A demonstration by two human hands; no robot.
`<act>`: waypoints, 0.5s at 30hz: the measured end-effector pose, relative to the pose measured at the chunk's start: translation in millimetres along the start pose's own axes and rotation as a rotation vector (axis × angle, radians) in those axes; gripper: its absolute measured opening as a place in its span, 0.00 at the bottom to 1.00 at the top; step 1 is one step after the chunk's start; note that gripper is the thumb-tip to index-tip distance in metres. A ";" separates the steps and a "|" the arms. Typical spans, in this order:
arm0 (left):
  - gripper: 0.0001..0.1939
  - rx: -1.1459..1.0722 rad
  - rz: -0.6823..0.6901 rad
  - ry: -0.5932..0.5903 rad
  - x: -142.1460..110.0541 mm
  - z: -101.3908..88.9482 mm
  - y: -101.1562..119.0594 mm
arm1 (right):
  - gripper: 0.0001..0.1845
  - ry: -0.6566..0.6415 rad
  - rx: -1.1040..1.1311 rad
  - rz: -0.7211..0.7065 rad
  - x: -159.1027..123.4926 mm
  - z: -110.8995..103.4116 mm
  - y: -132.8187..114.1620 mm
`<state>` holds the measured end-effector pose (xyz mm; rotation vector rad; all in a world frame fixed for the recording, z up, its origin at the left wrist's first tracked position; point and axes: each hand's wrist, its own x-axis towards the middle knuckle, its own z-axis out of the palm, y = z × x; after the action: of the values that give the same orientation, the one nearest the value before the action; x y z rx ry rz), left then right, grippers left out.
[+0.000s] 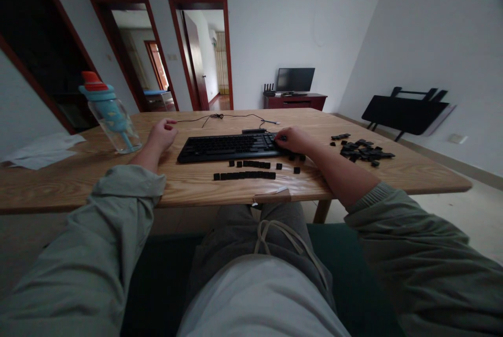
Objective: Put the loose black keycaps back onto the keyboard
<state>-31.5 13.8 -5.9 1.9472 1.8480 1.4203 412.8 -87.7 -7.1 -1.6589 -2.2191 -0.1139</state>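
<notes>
A black keyboard (231,147) lies on the wooden table in front of me, with some of its keys off. My right hand (295,140) is over its right end, fingertips pinched on a small black keycap (282,138) at the number pad, mostly hidden by the fingers. To the left of the keyboard, my left hand (162,134) rests on the tabletop with loosely curled fingers, apart from one another and holding nothing. Loose keycaps stand in two rows before the keyboard, a nearer row (245,175) and a farther row (256,164).
A heap of black keycaps (365,151) lies to the right on the table (188,187). The keyboard's cable (216,116) is bundled behind it. On the left are a clear bottle (113,117) with a red and blue lid and white tissues (45,151).
</notes>
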 end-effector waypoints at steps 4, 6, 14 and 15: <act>0.16 -0.018 -0.012 0.001 -2.2 0.2 3.2 | 0.13 0.004 -0.025 0.021 -1.0 0.9 -1.6; 0.16 -0.023 -0.020 0.003 -3.9 -0.4 5.5 | 0.14 0.008 -0.041 0.033 -1.3 1.5 -2.4; 0.16 -0.036 -0.028 -0.003 -8.3 -1.9 11.4 | 0.14 -0.017 -0.083 -0.032 -1.2 -0.7 -3.6; 0.16 -0.035 -0.026 -0.006 -8.7 -2.0 11.9 | 0.14 -0.023 -0.085 -0.039 -1.2 -1.8 -4.0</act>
<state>-22.6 2.5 -1.8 1.9021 1.8259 1.4281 409.7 -90.6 -5.2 -1.6687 -2.2939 -0.2036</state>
